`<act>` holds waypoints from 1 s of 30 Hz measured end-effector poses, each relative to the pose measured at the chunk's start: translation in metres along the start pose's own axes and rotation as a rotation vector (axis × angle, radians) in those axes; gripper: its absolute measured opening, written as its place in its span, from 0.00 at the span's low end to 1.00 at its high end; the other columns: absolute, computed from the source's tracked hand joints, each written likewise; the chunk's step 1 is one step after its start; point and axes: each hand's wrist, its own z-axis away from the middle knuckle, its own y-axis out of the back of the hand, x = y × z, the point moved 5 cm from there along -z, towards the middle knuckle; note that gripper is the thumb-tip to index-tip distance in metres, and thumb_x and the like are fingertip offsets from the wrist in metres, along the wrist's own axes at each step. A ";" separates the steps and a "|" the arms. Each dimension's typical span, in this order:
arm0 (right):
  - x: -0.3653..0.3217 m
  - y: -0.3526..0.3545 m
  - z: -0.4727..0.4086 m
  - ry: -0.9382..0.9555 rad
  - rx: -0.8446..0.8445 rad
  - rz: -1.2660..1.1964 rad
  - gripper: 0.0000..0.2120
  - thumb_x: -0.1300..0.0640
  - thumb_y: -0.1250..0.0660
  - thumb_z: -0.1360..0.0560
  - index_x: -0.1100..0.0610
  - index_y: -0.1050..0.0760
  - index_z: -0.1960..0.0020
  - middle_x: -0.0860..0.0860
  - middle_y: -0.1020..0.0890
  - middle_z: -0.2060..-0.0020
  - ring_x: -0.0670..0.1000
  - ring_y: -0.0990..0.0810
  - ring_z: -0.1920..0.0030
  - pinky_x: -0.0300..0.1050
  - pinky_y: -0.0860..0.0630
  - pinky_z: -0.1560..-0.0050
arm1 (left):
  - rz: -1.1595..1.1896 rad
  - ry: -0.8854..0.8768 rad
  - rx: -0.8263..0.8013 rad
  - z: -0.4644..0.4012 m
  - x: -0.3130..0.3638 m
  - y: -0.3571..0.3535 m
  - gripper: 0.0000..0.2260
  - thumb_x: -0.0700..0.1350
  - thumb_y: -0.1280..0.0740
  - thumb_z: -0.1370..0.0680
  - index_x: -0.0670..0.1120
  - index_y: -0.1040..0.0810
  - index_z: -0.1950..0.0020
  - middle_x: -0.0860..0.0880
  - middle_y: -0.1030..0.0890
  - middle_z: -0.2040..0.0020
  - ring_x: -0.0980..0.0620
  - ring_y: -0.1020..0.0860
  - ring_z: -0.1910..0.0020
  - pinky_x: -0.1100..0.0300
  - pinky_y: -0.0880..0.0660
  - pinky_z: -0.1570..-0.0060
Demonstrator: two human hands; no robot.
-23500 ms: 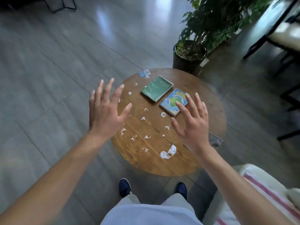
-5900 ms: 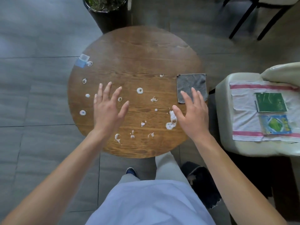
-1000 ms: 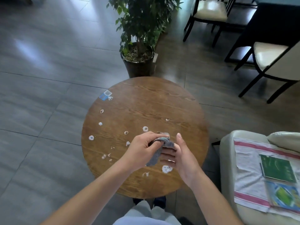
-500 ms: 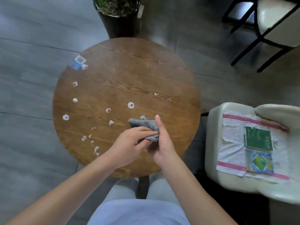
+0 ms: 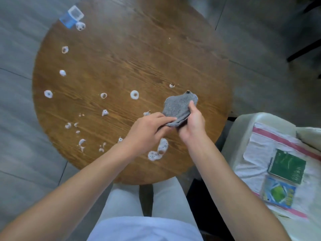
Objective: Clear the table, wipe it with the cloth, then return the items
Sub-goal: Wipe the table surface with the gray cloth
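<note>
cloth (image 5: 179,106) now spreading wider than a moment ago | left hand (image 5: 147,131), right hand (image 5: 192,122) both pinching it | foam blobs (image 5: 157,152) still waiting

I see the round table (image 5: 121,49) bare across its far half and right edge — open wood there for a sweep. Foam spots (image 5: 134,94) scatter over the left and middle, with a larger foam patch (image 5: 158,151) near my edge. A small blue-and-clear packet (image 5: 72,16) sits at the far-left rim, touching another spot. Both hands, my left hand (image 5: 147,131) and right hand (image 5: 192,122), occupy the near-right area with the grey cloth (image 5: 178,106) bunched between them. To the right, the cushioned seat (image 5: 243,122) stands just beside the table — it carries a green book (image 5: 286,166) and a blue book (image 5: 278,193).
</note>
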 end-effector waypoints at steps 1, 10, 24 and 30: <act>-0.011 0.000 -0.011 0.017 0.011 -0.009 0.20 0.49 0.37 0.15 0.64 0.25 0.32 0.62 0.16 0.40 0.64 0.16 0.41 0.63 0.19 0.40 | -0.002 -0.029 0.013 -0.012 0.001 -0.005 0.18 0.55 0.36 0.19 0.50 0.16 0.34 0.52 0.16 0.46 0.52 0.18 0.48 0.52 0.20 0.50; -0.120 -0.020 -0.058 0.634 -0.159 0.651 0.18 0.52 0.40 0.14 0.49 0.28 0.25 0.39 0.20 0.36 0.51 0.18 0.36 0.51 0.18 0.43 | -0.069 0.004 0.186 -0.107 -0.073 0.019 0.19 0.57 0.38 0.17 0.45 0.13 0.46 0.48 0.14 0.49 0.48 0.19 0.48 0.57 0.28 0.44; -0.054 -0.039 -0.140 1.064 -0.108 1.477 0.19 0.54 0.41 0.18 0.57 0.23 0.30 0.53 0.26 0.25 0.55 0.37 0.20 0.52 0.42 0.19 | -0.642 0.266 0.201 -0.177 -0.210 0.081 0.24 0.61 0.46 0.16 0.56 0.34 0.21 0.46 0.40 0.18 0.41 0.45 0.18 0.42 0.48 0.20; -0.041 -0.055 -0.172 1.046 -0.007 1.783 0.28 0.47 0.46 0.15 0.57 0.41 0.18 0.54 0.47 0.16 0.56 0.53 0.16 0.58 0.57 0.17 | -0.696 0.372 0.234 -0.172 -0.228 0.091 0.30 0.66 0.53 0.16 0.54 0.46 0.16 0.45 0.51 0.15 0.41 0.54 0.16 0.40 0.56 0.19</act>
